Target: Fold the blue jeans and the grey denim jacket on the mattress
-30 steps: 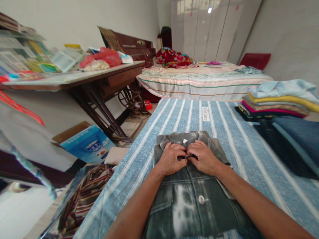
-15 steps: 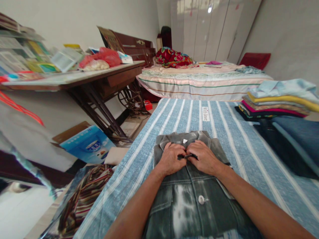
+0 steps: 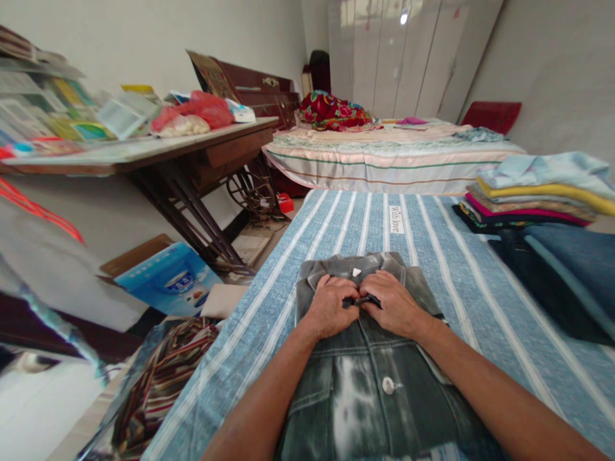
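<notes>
A dark grey-green denim jacket (image 3: 358, 390) with pale faded patches lies front up on the blue striped bedding (image 3: 269, 301), its collar pointing away from me. My left hand (image 3: 331, 307) is closed on the jacket's front edge just below the collar. On the other side of the opening, my right hand (image 3: 391, 304) pinches the matching edge. The two hands nearly meet, with a small dark piece showing between the fingertips; what exactly it is I cannot make out. A white label shows inside the collar, and a metal button sits lower on the front.
Folded clothes (image 3: 533, 192) are stacked at the right, with folded dark trousers (image 3: 562, 275) nearer me. On the left stands a sewing-machine table (image 3: 192, 147) covered in items. Below it are a blue box (image 3: 173, 275) and a striped cloth (image 3: 163, 384). Another bed (image 3: 394, 160) is behind.
</notes>
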Tool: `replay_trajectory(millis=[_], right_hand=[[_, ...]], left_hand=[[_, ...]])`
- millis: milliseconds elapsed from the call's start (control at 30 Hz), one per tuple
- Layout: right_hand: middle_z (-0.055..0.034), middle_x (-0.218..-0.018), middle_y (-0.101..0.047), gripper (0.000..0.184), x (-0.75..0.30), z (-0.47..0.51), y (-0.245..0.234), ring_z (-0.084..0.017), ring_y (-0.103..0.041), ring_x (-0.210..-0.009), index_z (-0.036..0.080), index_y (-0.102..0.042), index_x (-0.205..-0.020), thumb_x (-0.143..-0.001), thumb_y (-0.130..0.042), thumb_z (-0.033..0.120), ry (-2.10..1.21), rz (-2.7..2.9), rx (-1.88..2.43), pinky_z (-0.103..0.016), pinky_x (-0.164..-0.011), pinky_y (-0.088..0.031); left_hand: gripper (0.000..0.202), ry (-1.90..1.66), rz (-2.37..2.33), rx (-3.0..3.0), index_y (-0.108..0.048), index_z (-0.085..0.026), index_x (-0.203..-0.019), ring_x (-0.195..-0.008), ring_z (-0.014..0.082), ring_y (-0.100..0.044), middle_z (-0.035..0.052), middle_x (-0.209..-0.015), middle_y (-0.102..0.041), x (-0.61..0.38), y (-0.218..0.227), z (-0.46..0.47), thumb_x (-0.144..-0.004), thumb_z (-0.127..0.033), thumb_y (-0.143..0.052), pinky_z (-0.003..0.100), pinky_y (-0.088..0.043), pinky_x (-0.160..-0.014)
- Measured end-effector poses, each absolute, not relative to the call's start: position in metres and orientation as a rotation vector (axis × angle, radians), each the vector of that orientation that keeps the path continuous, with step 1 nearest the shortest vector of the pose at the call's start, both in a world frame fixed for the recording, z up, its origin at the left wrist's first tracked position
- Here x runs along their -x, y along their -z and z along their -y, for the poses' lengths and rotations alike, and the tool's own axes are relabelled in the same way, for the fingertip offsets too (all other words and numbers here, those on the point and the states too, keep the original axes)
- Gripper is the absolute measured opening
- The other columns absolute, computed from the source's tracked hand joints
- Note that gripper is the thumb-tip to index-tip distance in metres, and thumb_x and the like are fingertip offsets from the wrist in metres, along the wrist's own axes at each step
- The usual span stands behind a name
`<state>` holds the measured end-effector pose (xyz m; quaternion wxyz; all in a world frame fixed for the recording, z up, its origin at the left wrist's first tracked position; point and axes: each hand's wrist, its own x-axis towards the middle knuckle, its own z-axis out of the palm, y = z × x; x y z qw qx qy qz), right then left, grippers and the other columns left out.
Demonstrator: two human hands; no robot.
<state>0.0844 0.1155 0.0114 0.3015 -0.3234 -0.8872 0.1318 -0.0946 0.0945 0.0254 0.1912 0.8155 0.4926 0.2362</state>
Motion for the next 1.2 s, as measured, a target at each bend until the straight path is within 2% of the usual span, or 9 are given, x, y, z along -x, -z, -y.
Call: replay_trajectory(millis=[367, 1200], right_hand=[[-0.0016, -0.081, -0.061, 0.016, -0.083, -0.1145, -0.0117, -0.018, -0.053, -0.083, 0.02, -0.055, -0.082, -0.073, -0.06, 0.008, -0.335, 2.364, 0.875, -0.038, -0.088, -0.034], [-0.0039, -0.083, -0.059, 0.016, -0.0826, -0.1153, -0.0102, -0.02, -0.052, -0.085, 0.019, -0.054, -0.081, -0.07, -0.058, 0.008, -0.275, 2.372, 0.862, -0.038, -0.085, -0.036]], left_hand=[[0.011, -0.688, -1.429, -2.233, -0.059, -0.022, -0.076, -0.097, 0.019, -0.058, -0.0015, -0.091, -0.068, 0.0929, -0.0277, -0.0943, -0.067, -0.016, -0.057, 0.042, -0.018, -0.106], [0.015, -0.661, -1.445, -2.197, -0.059, -0.022, -0.078, -0.098, 0.0196, -0.058, -0.002, -0.092, -0.067, 0.0921, -0.0292, -0.0953, -0.066, -0.013, -0.055, 0.043, -0.016, -0.108]])
